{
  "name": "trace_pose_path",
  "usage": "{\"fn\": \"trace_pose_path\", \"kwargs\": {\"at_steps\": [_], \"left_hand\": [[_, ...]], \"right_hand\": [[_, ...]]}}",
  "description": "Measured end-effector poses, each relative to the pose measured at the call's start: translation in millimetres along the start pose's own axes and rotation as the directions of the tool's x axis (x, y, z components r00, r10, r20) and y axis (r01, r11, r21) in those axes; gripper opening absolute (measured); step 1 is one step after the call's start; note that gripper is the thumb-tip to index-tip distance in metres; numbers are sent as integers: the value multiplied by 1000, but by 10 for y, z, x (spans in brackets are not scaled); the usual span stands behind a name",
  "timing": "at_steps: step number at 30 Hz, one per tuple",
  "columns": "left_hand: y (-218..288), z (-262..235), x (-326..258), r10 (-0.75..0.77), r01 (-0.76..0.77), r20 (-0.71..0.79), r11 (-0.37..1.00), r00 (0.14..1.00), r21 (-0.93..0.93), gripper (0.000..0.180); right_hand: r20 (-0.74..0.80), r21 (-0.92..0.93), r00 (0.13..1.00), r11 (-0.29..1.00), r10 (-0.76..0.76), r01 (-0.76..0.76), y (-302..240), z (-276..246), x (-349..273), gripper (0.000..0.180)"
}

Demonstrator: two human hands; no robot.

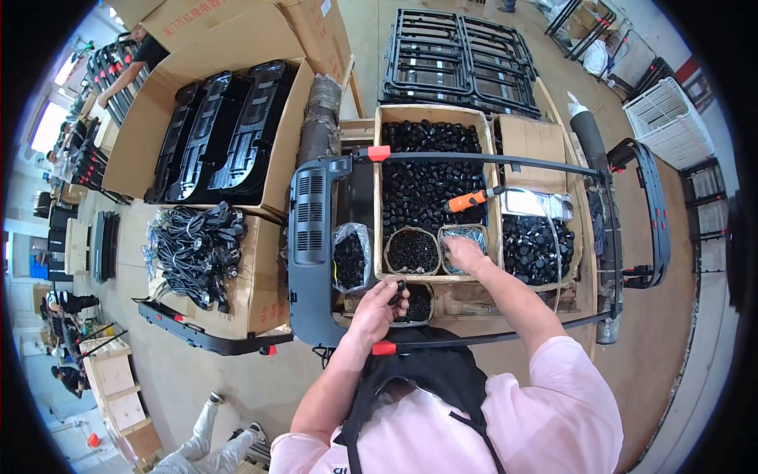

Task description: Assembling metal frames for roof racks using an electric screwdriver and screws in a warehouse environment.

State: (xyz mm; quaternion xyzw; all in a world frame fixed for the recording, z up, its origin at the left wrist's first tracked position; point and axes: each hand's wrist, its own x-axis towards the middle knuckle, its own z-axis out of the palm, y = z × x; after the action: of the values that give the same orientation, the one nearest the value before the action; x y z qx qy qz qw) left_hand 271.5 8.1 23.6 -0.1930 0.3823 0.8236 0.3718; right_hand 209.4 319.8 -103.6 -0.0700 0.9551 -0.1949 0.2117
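Observation:
My left hand (377,313) is closed round small black plastic parts (402,289), held just in front of the wooden bin's near edge. With its fingertips down among silvery screws, my right hand (464,254) reaches into a small box (447,267); what it grips is hidden. Beside that box is a round tub of small black pieces (413,251). An orange-and-black power screwdriver (466,201) lies on the black caps (430,174) filling the wooden bin (378,174). A black tubular frame with a vented plastic housing (310,237) spans the bench around the bins.
Left of the bench, cartons hold glossy black panels (253,130) and bundled black cables (197,249). More black caps (537,251) fill a bin at right, with a pale hose (554,237) over it. Black racks (458,59) stand beyond. Other people work at far left.

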Motion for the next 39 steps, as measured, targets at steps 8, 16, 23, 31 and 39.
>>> {"fn": "trace_pose_path", "kwargs": {"at_steps": [8,16,23,31,39], "left_hand": [[60,-226,-138,12,-12,22,1000,1000,10,25],[61,-325,-61,48,-48,-4,997,999,61,31],[206,-270,-74,76,-82,50,987,996,135,28],[284,-414,-207,125,-135,68,976,990,168,27],[364,-512,-438,142,-155,82,971,986,180,25]], "right_hand": [[-125,239,981,964,150,-117,152,17,-7,21],[-31,762,950,622,309,-178,-393,-546,-274,25],[-15,646,997,760,-70,63,-1663,-1208,-613,21],[-7,440,957,859,-289,263,-2048,-1173,-530,25],[98,465,930,842,-354,272,-2343,-1099,-475,26]]}}
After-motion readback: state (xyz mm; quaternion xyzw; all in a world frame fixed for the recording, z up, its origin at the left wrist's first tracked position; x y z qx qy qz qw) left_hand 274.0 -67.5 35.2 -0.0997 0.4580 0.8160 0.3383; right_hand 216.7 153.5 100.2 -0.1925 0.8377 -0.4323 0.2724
